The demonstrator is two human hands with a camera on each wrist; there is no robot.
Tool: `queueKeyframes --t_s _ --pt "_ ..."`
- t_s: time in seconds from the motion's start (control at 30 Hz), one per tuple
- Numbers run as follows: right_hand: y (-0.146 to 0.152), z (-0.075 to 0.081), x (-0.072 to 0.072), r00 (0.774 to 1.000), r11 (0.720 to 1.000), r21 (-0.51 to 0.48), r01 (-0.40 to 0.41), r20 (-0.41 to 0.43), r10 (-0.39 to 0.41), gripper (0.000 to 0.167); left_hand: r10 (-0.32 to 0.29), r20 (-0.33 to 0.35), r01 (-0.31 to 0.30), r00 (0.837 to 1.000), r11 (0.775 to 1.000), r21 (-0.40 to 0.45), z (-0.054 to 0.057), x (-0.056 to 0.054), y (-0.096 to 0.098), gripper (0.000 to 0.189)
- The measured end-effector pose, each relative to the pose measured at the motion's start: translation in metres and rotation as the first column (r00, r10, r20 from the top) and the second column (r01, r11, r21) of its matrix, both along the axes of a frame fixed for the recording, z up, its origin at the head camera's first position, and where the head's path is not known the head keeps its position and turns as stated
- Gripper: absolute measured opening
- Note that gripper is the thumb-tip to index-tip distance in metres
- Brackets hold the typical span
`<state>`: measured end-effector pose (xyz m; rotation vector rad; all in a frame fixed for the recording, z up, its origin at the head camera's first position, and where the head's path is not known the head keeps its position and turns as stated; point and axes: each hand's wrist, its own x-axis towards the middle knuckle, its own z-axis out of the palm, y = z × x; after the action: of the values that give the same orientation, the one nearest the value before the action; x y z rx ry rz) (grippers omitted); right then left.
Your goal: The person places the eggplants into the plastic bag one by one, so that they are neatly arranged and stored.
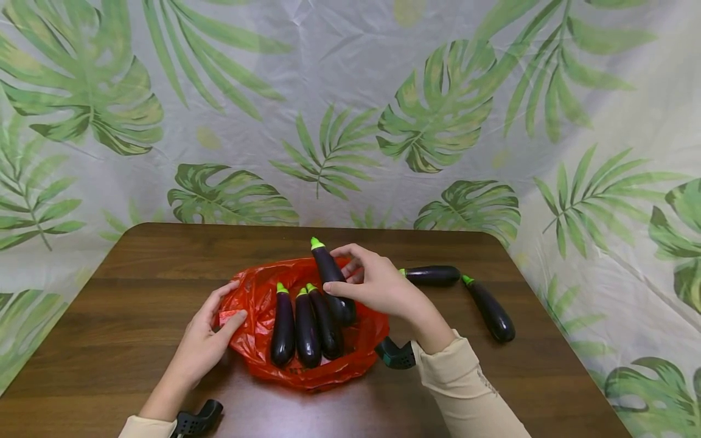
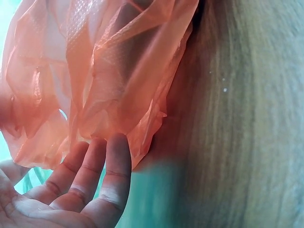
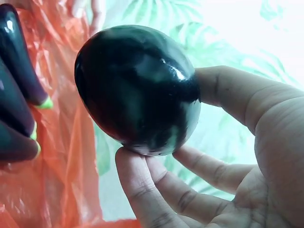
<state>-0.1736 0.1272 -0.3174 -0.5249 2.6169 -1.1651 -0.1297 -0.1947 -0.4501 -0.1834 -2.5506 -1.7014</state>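
Note:
My right hand [image 1: 380, 283] grips a dark purple eggplant [image 1: 330, 271] between thumb and fingers. It is held tilted over the right side of a red plastic bag [image 1: 254, 359], its green cap pointing up and away. In the right wrist view the rounded end of this eggplant [image 3: 137, 90] faces the camera. Three more eggplants [image 1: 283, 328] lie side by side inside the opened bag, green caps to the back. At the bag's left rim, my left hand [image 1: 202, 340] holds the plastic, thumb over the edge and fingers [image 2: 116, 175] against the outside.
Two eggplants lie on the wooden table [image 1: 164, 261] right of the bag: one sideways [image 1: 435, 275], partly behind my right hand, the other slanting [image 1: 491, 311] near the right edge. A leaf-patterned curtain [image 1: 339, 79] hangs behind the table and along the right.

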Motion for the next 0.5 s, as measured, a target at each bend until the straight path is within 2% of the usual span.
queueKeyframes --t_s 0.23,0.5 --pt "-0.017 -0.007 0.001 0.999 0.999 0.025 -0.032 0.019 0.032 0.058 0.0 0.005 0.0 1.0 1.0 0.001 0.0 0.001 -0.001 0.062" --pt "-0.025 -0.015 0.002 0.999 0.995 0.083 -0.047 -0.003 0.048 0.057 -0.004 0.008 0.004 1.0 1.0 0.006 0.0 0.0 -0.002 0.062"
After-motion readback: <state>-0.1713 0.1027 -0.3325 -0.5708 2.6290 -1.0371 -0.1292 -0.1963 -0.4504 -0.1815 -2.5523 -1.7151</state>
